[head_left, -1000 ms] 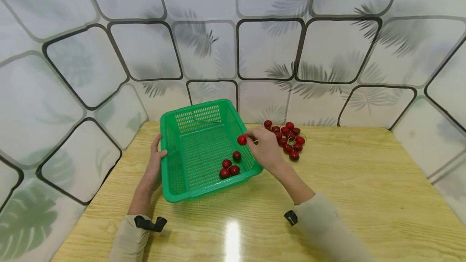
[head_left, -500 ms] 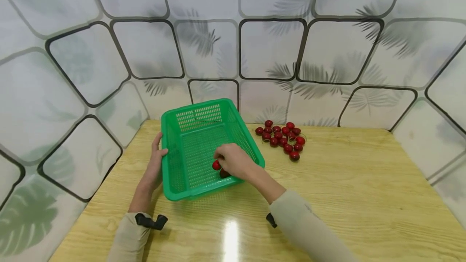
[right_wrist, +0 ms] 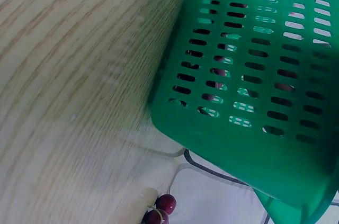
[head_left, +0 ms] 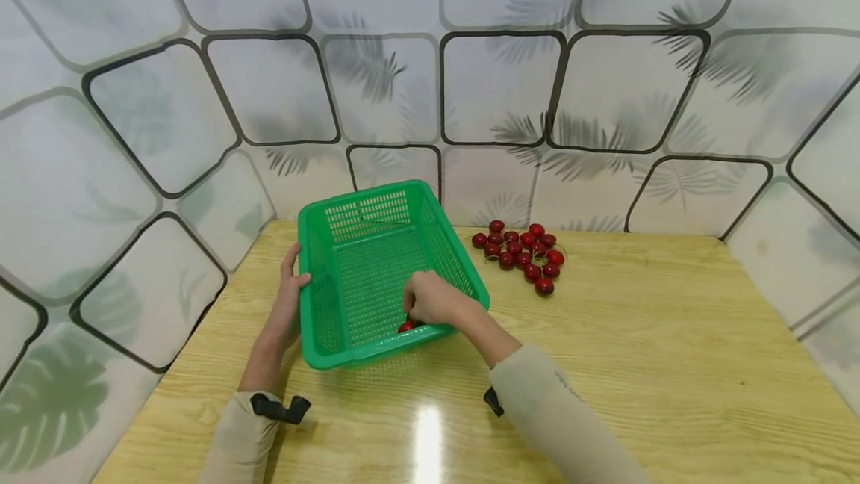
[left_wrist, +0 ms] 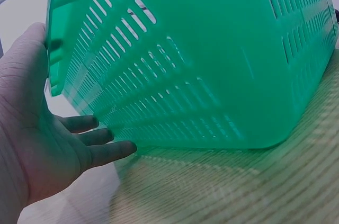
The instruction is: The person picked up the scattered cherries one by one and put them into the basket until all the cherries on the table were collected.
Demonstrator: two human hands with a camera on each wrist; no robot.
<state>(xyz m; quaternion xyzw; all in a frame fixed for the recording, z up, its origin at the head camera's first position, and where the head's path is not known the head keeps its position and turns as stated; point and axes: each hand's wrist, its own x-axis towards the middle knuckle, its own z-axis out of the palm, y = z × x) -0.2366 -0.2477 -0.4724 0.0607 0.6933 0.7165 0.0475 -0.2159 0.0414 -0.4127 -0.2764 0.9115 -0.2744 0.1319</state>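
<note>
A green basket stands on the table, angled, also filling much of the left wrist view. My left hand holds its left side, thumb at the rim; in the left wrist view, the left hand has its other fingers extended against the outer wall. Inside the basket's near right corner, my right hand points its bent fingers down beside a red cherry. Its fingertips are hidden, so whether they pinch a cherry cannot be seen. The right wrist view shows the basket from outside.
Several cherries lie in a loose cluster right of the basket, near the wooden table's back edge; two show in the right wrist view. A patterned covering rises behind the table and along both sides.
My right hand has moved left from over the basket's right rim, carrying a cherry, then lower into the near right corner. My left hand has stayed at the left side.
</note>
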